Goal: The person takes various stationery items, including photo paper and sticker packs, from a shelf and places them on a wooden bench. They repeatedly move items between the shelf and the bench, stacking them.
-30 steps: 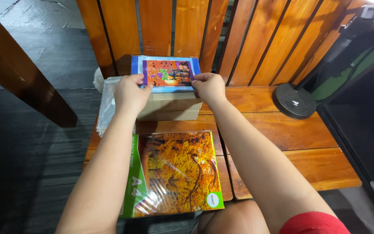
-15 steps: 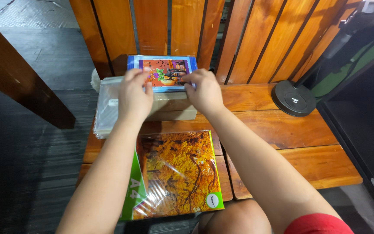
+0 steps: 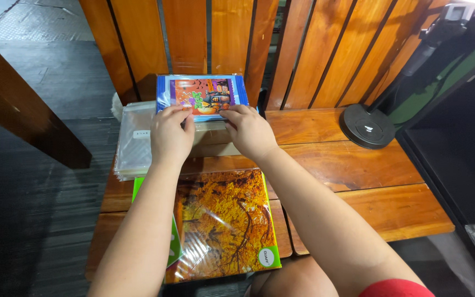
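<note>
At the back edge of the bench (image 3: 358, 165), our left hand (image 3: 170, 135) and right hand (image 3: 248, 131) pinch the near long edge of the blue packet (image 3: 202, 94), which lies crosswise just beyond the fingers (image 3: 232, 110).

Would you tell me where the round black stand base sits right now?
In the head view, the round black stand base rests on the wooden bench, right of the right hand, against the slatted backrest.
</note>
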